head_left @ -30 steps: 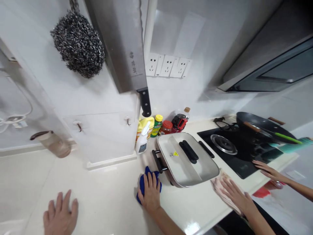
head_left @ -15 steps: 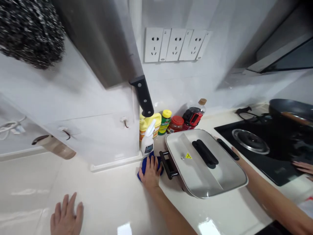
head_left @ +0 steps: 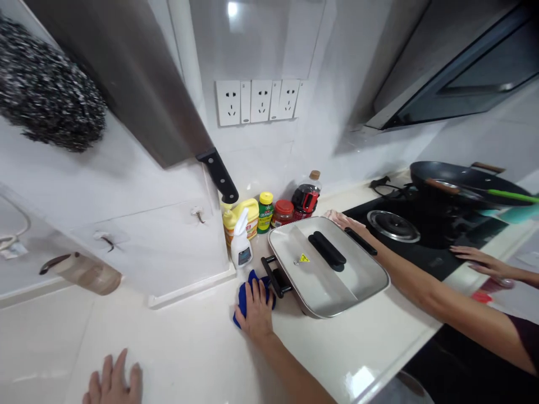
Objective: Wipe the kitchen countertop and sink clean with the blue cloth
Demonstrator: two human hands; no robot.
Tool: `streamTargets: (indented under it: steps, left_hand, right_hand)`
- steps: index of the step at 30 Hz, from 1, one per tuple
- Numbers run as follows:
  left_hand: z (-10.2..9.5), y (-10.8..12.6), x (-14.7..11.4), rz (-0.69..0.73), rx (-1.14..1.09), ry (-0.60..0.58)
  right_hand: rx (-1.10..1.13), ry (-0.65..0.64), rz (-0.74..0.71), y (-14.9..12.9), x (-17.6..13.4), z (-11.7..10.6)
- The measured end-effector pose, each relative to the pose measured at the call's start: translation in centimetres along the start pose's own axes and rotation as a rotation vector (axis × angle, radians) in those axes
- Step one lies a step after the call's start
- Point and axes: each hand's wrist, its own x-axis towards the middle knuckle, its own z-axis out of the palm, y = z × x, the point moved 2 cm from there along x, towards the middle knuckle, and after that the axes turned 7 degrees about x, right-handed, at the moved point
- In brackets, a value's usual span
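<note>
My right hand (head_left: 256,314) lies with spread fingers on a bunched blue cloth (head_left: 240,306), pressing it to the white countertop. The cloth sits just in front of a white spray bottle (head_left: 241,247) and left of a lidded rectangular electric pan (head_left: 328,269). The pan's black side handle (head_left: 275,278) is close to my fingertips. At the lower left, my left hand (head_left: 113,384) rests on the bare counter, fingers apart and holding nothing; its wrist is cut off by the frame edge.
Behind the pan stand a yellow jug (head_left: 248,216), a green bottle (head_left: 265,213), a red-lidded jar (head_left: 283,212) and a dark sauce bottle (head_left: 306,196). Another person's arm (head_left: 412,280) reaches past the pan. A cleaver (head_left: 168,95) hangs on the left; a wok (head_left: 458,177) sits rightward.
The view has turned rightward, showing more of the wok and stove. My right hand and the cloth are slightly farther from the spray bottle. The other person's hand now shows beyond the pan.
</note>
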Motion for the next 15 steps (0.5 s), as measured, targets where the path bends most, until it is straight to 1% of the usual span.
streamTargets:
  steps: [2, 4, 7, 10, 12, 15]
  left_hand:
    - [0.1, 0.0, -0.2, 0.023, -0.011, 0.026]
    - [0.2, 0.0, -0.5, 0.043, -0.016, 0.039]
    - [0.5, -0.1, -0.8, 0.071, -0.011, 0.066]
    - [0.9, -0.5, -1.2, 0.123, -0.011, 0.127]
    - [1.3, -1.0, -1.3, 0.168, -0.019, 0.157]
    - [2.1, -2.3, -1.3, 0.253, -0.041, 0.152]
  right_hand:
    - [-0.023, 0.036, 0.014, -0.2, -2.2, 0.5]
    - [-0.046, 0.065, -0.004, -0.9, -4.9, 1.0]
    - [-0.065, 0.082, -0.083, -2.8, -9.4, 1.9]
    - [-0.081, 0.09, -0.166, -4.9, -13.4, 2.9]
    - [-0.09, 0.087, -0.212, -6.1, -15.1, 3.3]
    - [-0.094, 0.083, -0.229, -6.9, -16.1, 3.5]
